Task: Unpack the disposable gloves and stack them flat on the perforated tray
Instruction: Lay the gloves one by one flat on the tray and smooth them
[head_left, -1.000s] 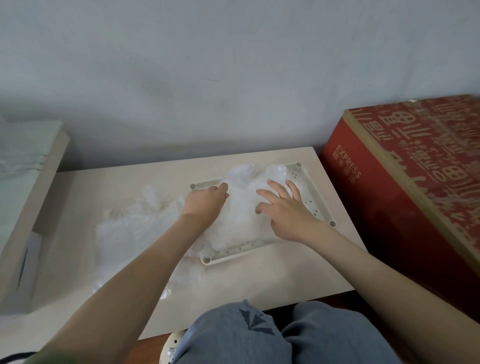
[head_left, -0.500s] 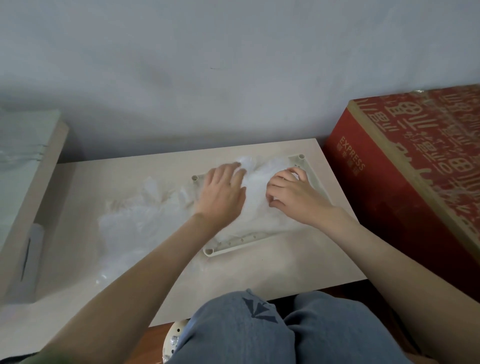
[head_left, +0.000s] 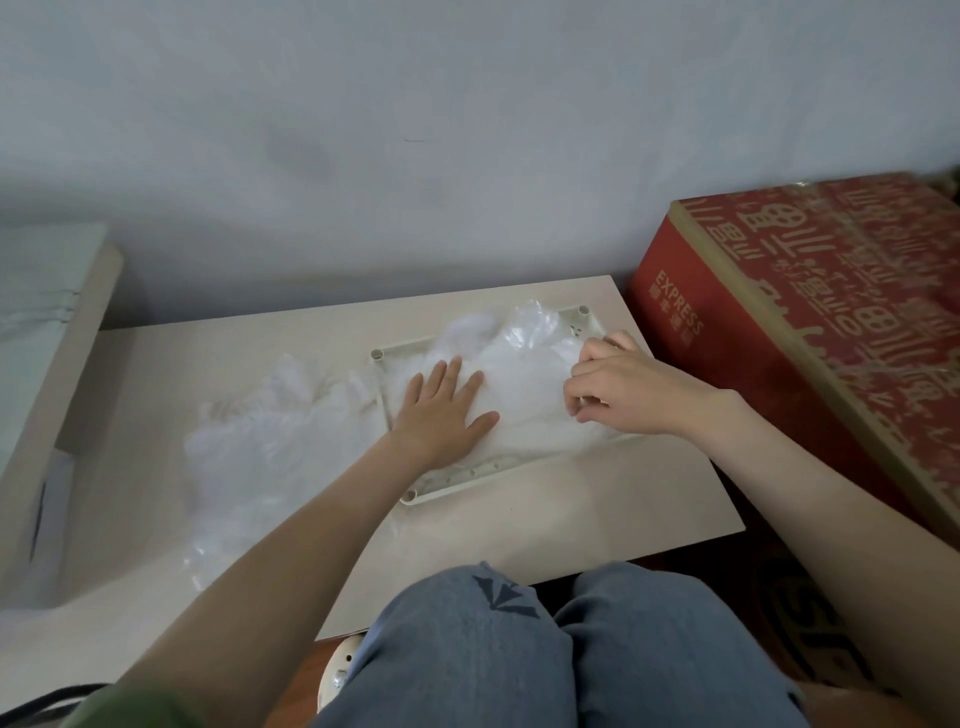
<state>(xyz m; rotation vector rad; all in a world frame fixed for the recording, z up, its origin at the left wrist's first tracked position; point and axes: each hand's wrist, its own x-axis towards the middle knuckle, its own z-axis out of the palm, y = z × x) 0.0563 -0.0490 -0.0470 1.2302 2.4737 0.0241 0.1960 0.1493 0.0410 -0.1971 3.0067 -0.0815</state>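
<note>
A pale perforated tray (head_left: 470, 475) lies on the low table, covered by a crumpled stack of clear disposable gloves (head_left: 524, 374). My left hand (head_left: 441, 410) presses flat on the stack's left part, fingers straight and spread. My right hand (head_left: 618, 387) sits at the stack's right side with fingers curled, pinching the thin plastic near the tray's right rim. A second loose heap of clear gloves (head_left: 270, 436) lies on the table left of the tray, reaching down to the front edge.
The light wooden table (head_left: 597, 514) ends just right of the tray. A big red printed box (head_left: 810, 332) stands close on the right. A pale shelf unit (head_left: 47, 332) rises at the left. My knees in blue jeans (head_left: 519, 649) are under the front edge.
My left hand slid back toward me and flattened on the stack's left side. My right hand shifted to the right rim and curled its fingers on the plastic.
</note>
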